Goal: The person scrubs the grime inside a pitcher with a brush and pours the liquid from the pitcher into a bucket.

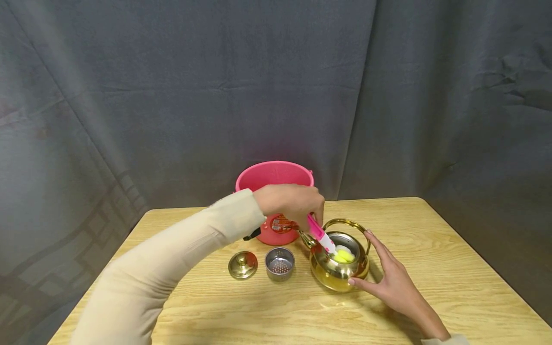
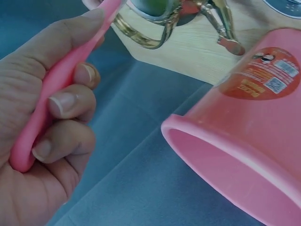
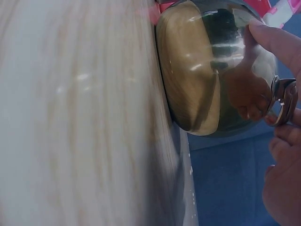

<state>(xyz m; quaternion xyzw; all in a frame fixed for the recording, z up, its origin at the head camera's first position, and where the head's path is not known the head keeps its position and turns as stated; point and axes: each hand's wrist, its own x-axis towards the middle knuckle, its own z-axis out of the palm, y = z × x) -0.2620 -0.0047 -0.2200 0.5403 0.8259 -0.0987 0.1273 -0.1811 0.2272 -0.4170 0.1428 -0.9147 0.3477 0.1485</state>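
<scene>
My left hand [image 1: 295, 199] grips the pink handle of a cleaning brush [image 1: 318, 232], fingers curled round it in the left wrist view. Its yellow and white head [image 1: 343, 255] is inside the open mouth of a golden kettle [image 1: 334, 278]; the bristles or sponge cannot be made out clearly. On the kettle's right side my right hand [image 1: 396, 282] steadies it. The thumb presses the shiny body [image 3: 211, 70] and the fingers curl at the base of the raised handle [image 3: 284, 101]. The kettle stands on the table, its spout pointing left.
Behind my left hand stands a pink bucket [image 1: 276, 167] with a red label. A golden lid [image 1: 243, 266] and a perforated metal strainer [image 1: 279, 264] lie left of the kettle on the wooden table [image 1: 241, 316]. Grey curtain [image 1: 215, 96] hangs behind.
</scene>
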